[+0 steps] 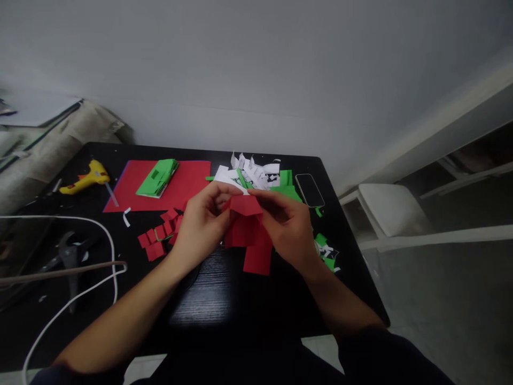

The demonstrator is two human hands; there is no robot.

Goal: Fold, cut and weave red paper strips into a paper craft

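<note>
- The left hand (202, 227) and right hand (286, 227) meet above the middle of the black tabletop (208, 305), both holding a folded red paper piece (250, 231).
- The fingers (224, 191) of each hand pinch the piece's upper fold, and its lower flap hangs toward the tabletop.
- Just left of the left hand lies a cluster of small red squares (156, 240).
- Behind them, a red sheet (188, 179) carries a stack of green paper (158, 177). A yellow glue gun (86, 178) lies to its left.
- Behind the hands sits a heap of white and green scraps (256, 174), with a phone (309, 190) just beside it.
- A white cable (110, 240) loops over the tabletop's left side.
</note>
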